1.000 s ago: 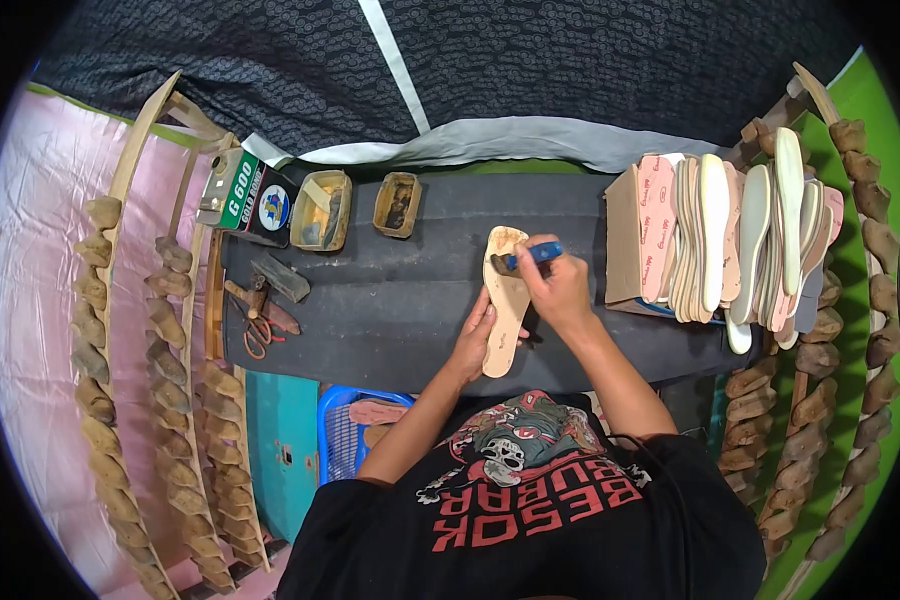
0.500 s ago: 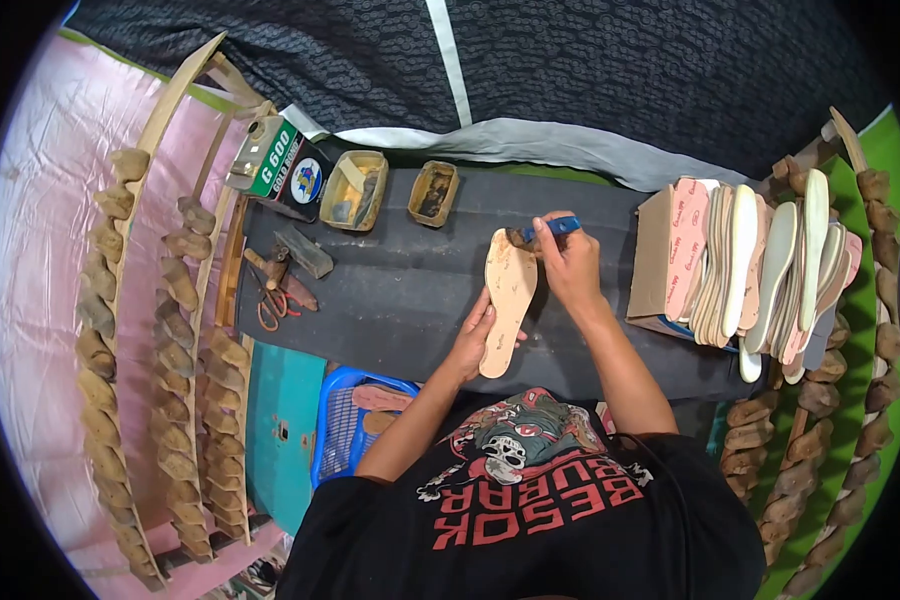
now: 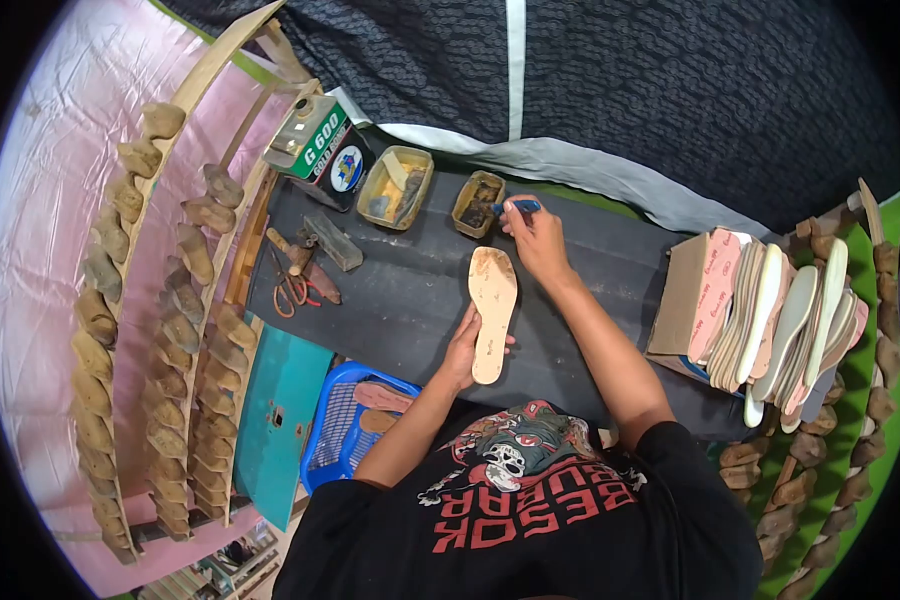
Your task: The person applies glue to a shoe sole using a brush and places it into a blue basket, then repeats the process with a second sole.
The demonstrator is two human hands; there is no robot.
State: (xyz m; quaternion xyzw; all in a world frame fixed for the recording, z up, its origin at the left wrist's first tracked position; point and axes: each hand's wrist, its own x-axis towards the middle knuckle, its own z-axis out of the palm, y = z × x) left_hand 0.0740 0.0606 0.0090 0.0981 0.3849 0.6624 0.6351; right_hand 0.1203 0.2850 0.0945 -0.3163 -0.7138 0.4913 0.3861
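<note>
A tan insole [image 3: 493,310] is gripped near its heel end by my left hand [image 3: 464,345], fingers behind and thumb along the edge. Brownish smears show on its wide toe end, and small dark marks dot the surface. My right hand [image 3: 538,243] is closed on the blue handle of a brush [image 3: 519,207]. The brush's bristle end reaches to the rim of a small tub [image 3: 461,219] with dark, caked residue inside. Left of it stands a larger tub [image 3: 368,208] holding yellowish residue and flat pieces.
A G 600 can [image 3: 322,150] stands at the table's back left. Scissors [image 3: 290,294] and a dark block [image 3: 332,240] lie nearby. Stacked insoles [image 3: 760,310] fill a box at right. A blue basket [image 3: 313,440] sits below; racks of shoe lasts [image 3: 92,358] flank both sides.
My right hand has carried the brush off the insole's toe end, up and left to the small tub. My left hand keeps hold of the insole, and the whole view has shifted.
</note>
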